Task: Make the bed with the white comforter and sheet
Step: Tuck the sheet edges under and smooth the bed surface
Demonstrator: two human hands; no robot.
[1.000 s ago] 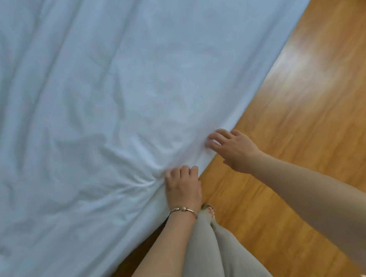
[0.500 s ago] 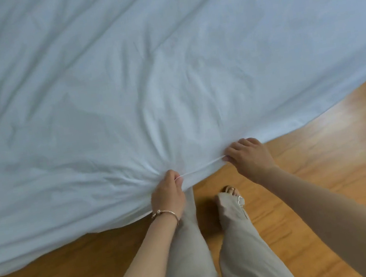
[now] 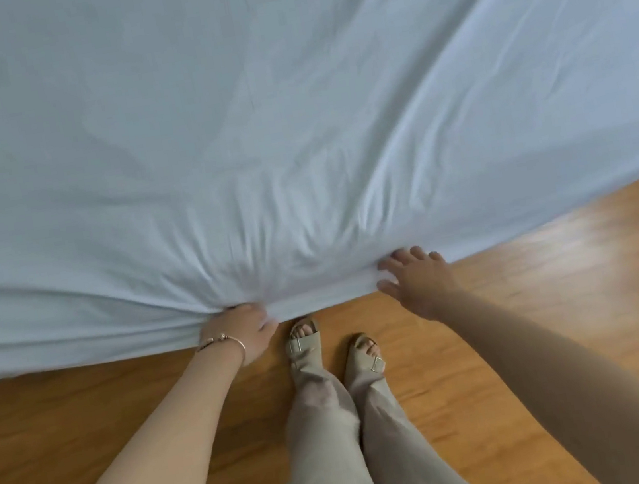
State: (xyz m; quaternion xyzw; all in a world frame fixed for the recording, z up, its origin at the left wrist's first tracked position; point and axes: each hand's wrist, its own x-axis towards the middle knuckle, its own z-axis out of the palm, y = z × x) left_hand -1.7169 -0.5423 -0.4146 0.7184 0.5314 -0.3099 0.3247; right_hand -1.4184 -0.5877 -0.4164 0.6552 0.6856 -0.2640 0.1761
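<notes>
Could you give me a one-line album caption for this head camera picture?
Left hand grips the white sheet's edge while the right hand reaches beside it.

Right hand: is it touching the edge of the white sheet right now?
Touching. In the head view the right hand lies with spread fingers against the hem of the white sheet, fingertips overlapping the fabric with no floor showing between.

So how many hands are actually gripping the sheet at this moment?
1. The left hand grips a bunched fold at the near edge of the white sheet. The right hand is open with fingers spread at the sheet's edge, not gripping it.
</notes>
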